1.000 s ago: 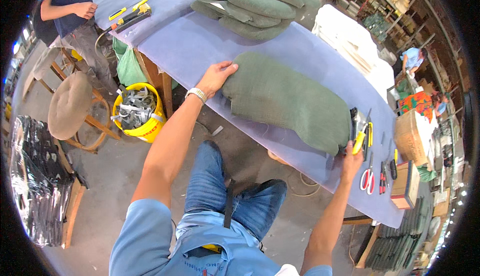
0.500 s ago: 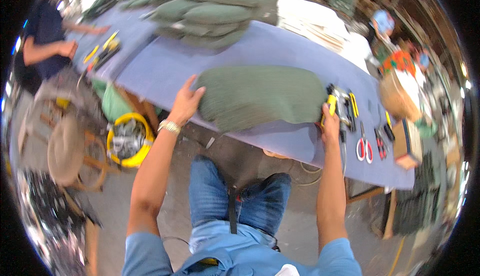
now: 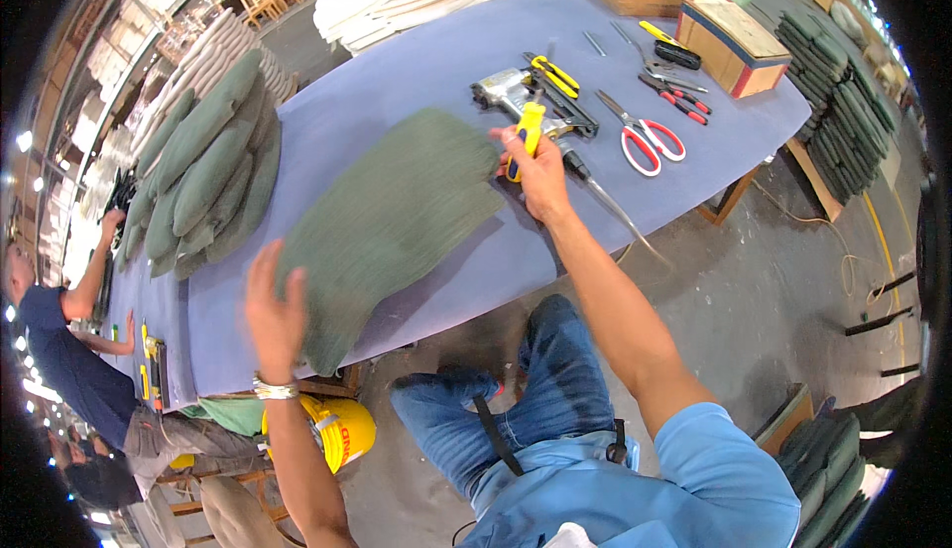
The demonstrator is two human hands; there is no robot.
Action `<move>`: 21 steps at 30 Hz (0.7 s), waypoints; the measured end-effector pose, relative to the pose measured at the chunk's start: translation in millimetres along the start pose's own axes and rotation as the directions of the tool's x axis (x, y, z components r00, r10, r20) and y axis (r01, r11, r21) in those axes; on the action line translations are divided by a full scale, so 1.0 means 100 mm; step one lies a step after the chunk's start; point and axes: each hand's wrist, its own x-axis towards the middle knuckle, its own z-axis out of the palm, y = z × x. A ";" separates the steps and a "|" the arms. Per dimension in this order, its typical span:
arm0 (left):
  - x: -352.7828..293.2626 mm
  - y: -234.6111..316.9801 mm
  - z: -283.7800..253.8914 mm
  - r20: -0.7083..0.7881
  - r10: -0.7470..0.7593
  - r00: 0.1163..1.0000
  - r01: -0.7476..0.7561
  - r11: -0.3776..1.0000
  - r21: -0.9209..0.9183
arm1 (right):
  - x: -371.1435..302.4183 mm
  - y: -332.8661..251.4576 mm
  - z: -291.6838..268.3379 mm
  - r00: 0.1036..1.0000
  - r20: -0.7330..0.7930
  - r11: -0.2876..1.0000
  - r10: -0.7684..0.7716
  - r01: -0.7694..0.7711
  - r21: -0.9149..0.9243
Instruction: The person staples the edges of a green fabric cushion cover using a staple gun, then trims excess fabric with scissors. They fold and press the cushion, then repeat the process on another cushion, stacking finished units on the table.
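I have the green pad (image 3: 397, 221) on the counter (image 3: 397, 72), its long axis slanting from near left to far right. Beside the far end my right hand (image 3: 538, 173) grips a yellow tool (image 3: 528, 129); my blurred left hand (image 3: 273, 315) spreads loosely by the near end.

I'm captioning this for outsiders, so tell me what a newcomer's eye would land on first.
The long, dark green fabric cushion probably catches the eye first, over the blue-grey tabletop between the left hand and right hand. A bright yellow-handled tool shows in the right hand; further right, metal scissors with red-and-white loop handles lie on the tabletop.
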 end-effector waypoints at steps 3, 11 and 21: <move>0.17 1.23 0.41 0.232 0.373 0.898 -0.393 0.919 0.044 | -0.01 -0.03 -0.04 0.998 0.064 0.998 -0.018 0.022 -0.058; 0.82 1.45 1.36 0.185 0.450 0.874 -0.432 0.892 -0.133 | 0.00 -0.04 -0.01 0.993 0.114 0.988 0.004 0.014 -0.156; 0.99 1.50 1.41 0.208 0.391 0.897 -0.364 0.918 -0.157 | 0.03 -0.05 -0.08 0.985 0.154 0.997 0.075 -0.069 -0.040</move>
